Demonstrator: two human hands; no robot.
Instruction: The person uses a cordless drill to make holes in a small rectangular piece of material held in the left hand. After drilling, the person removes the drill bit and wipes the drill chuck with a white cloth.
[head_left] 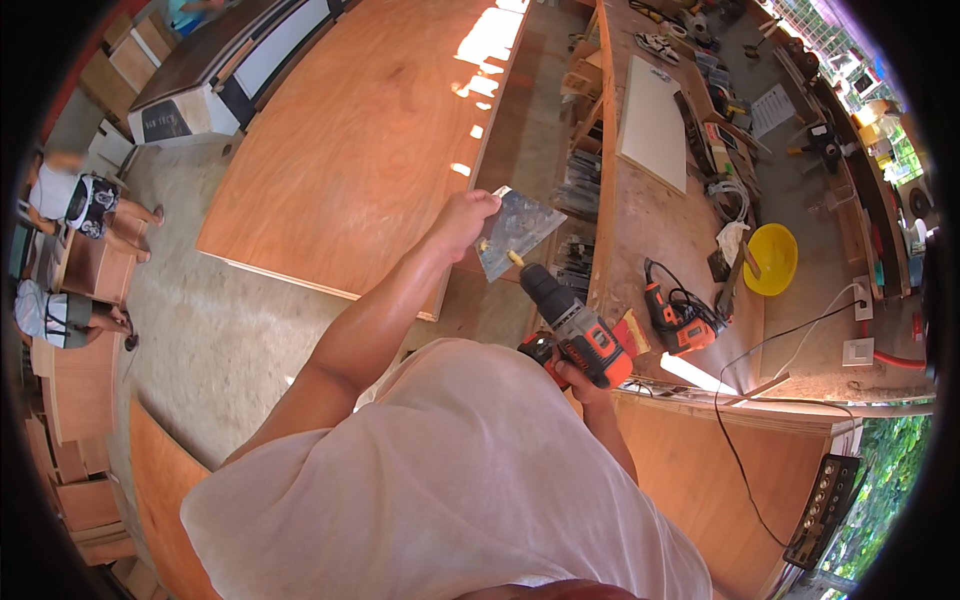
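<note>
My left hand (pixel 468 222) pinches a packet (pixel 528 222), right hand (pixel 590 388) grips a drill (pixel 585 338); floor (pixel 478 308) between left panel (pixel 340 170) and desk (pixel 640 222) edges.

Drill (pixel 578 328) is orange and black, bowl (pixel 776 260) is bright yellow. Big panel (pixel 350 150): orange-brown with wood grain. Shirt (pixel 450 470) is plain whitish, packet (pixel 527 222) maybe silvery grey, hard to tell.

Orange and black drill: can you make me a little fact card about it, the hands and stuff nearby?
Left hand: holds a thin, shiny grey piece
Right hand: grips the orange and black drill
Drill nose: yellowish tip near the grey piece; contact unclear
Brown wooden bench: orange and black corded tool, round yellow bowl
</note>
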